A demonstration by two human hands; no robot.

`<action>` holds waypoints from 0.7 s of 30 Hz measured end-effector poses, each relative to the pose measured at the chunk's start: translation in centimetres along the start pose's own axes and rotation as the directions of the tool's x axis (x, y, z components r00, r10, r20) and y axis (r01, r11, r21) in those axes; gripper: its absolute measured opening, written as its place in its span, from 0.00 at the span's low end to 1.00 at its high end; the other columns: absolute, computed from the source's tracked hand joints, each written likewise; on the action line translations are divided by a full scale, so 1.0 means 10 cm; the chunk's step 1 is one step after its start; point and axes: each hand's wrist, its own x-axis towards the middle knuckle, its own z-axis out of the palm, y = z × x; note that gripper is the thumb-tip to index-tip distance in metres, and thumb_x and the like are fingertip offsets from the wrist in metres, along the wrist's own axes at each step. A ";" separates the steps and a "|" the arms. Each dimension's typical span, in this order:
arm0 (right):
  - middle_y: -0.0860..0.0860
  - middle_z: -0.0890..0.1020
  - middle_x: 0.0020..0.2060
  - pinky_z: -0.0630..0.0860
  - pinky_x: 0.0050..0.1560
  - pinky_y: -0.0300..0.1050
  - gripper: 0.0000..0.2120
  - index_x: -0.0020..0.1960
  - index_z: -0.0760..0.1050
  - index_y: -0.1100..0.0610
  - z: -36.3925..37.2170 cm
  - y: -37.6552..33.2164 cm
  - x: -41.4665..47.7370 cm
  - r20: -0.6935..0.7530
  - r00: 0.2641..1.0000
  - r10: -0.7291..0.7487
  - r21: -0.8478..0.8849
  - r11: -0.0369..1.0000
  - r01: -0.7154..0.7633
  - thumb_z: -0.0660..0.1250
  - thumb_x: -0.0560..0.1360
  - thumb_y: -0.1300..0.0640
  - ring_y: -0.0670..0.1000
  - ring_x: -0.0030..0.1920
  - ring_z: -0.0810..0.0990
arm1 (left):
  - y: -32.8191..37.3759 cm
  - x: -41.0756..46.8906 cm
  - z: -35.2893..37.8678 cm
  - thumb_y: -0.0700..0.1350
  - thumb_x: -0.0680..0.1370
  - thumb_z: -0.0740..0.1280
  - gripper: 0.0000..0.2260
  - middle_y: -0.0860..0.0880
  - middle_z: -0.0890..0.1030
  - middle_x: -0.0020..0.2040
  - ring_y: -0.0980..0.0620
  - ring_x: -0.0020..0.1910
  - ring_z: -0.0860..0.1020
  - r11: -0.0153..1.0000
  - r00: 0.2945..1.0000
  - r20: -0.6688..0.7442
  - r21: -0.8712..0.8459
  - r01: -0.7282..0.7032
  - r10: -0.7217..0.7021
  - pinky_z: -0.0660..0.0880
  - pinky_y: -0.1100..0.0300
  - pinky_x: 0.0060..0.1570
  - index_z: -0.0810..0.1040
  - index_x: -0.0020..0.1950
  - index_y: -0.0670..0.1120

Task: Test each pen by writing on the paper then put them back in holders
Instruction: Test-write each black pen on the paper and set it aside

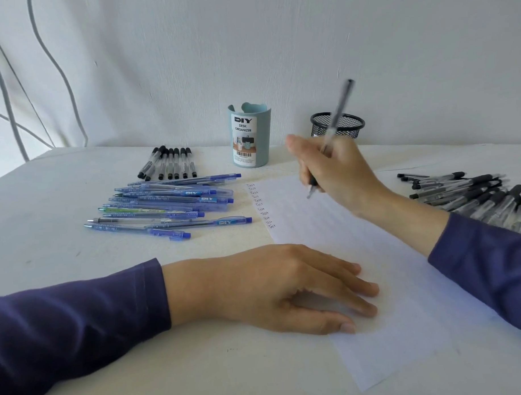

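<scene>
White table [47,204] against white wall [277,34]; right hand [338,171] grips black pen [340,106], left hand [271,285] flat, fingers straight, on lined paper [404,295].

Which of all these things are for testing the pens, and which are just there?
For the job:
clear pen with black grip in the right hand
white lined paper under the left hand
pile of blue click pens
row of black-capped pens
heap of black-grip pens
teal plastic organizer cup
black wire-mesh holder

Just there:
white table cover
grey cords or lines on the left backdrop
</scene>
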 end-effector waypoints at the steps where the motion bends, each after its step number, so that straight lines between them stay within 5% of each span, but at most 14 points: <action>1: 0.47 0.73 0.20 0.70 0.27 0.37 0.19 0.33 0.71 0.55 -0.06 -0.06 0.00 0.010 1.000 -0.007 -0.030 1.000 0.008 0.66 0.79 0.47 0.46 0.23 0.70 | 0.00 0.00 0.00 0.40 0.77 0.71 0.14 0.45 0.78 0.66 0.51 0.70 0.71 1.000 1.000 0.000 0.002 0.000 0.000 0.66 0.58 0.71 0.80 0.62 0.40; 6: 0.50 0.75 0.22 0.69 0.33 0.37 0.27 0.34 0.68 0.61 -0.33 -0.12 -0.08 0.076 0.991 -0.114 -0.359 0.924 0.133 0.55 0.81 0.41 0.46 0.23 0.74 | 0.02 0.00 -0.01 0.40 0.77 0.72 0.14 0.44 0.78 0.66 0.50 0.70 0.72 1.000 1.000 -0.001 0.011 -0.002 0.002 0.68 0.55 0.70 0.81 0.62 0.40; 8: 0.46 0.75 0.21 0.68 0.31 0.35 0.25 0.33 0.70 0.59 -0.45 -0.08 -0.15 0.087 0.979 -0.185 -0.489 0.848 0.204 0.61 0.79 0.42 0.45 0.23 0.75 | 0.03 0.01 -0.01 0.40 0.77 0.71 0.14 0.45 0.78 0.66 0.50 0.70 0.72 1.000 1.000 0.000 0.016 0.000 0.000 0.68 0.55 0.70 0.81 0.62 0.40; 11: 0.37 0.76 0.22 0.70 0.31 0.37 0.17 0.45 0.72 0.50 -0.56 0.03 -0.22 0.119 0.982 -0.149 -0.599 0.778 0.191 0.67 0.72 0.37 0.45 0.20 0.75 | 0.04 0.01 -0.02 0.41 0.77 0.71 0.14 0.46 0.78 0.66 0.52 0.70 0.72 1.000 1.000 0.005 0.024 0.008 -0.008 0.68 0.55 0.70 0.81 0.62 0.41; 13: 0.42 0.78 0.23 0.68 0.32 0.39 0.14 0.51 0.72 0.47 -0.60 0.12 -0.24 0.168 0.979 -0.115 -0.661 0.723 0.198 0.62 0.75 0.37 0.43 0.21 0.75 | 0.05 0.02 -0.03 0.41 0.77 0.71 0.14 0.46 0.78 0.66 0.53 0.70 0.71 1.000 1.000 0.013 0.028 0.012 -0.012 0.68 0.56 0.70 0.81 0.62 0.41; 18: 0.44 0.75 0.42 0.66 0.43 0.32 0.16 0.68 0.75 0.50 -0.64 0.41 -0.18 0.310 0.939 -0.149 -0.580 0.753 0.311 0.61 0.81 0.51 0.40 0.39 0.72 | 0.05 0.01 -0.05 0.41 0.77 0.71 0.14 0.48 0.78 0.67 0.55 0.71 0.70 0.999 1.000 0.018 0.027 0.022 -0.022 0.68 0.56 0.70 0.80 0.63 0.42; 21: 0.43 0.69 0.42 0.64 0.46 0.27 0.19 0.72 0.70 0.48 -0.60 0.49 -0.16 0.371 0.928 -0.042 -0.561 0.786 0.259 0.60 0.82 0.53 0.34 0.43 0.70 | 0.06 0.01 -0.06 0.42 0.77 0.71 0.14 0.48 0.77 0.67 0.56 0.71 0.70 0.999 1.000 0.015 0.047 0.014 -0.014 0.68 0.57 0.69 0.81 0.63 0.42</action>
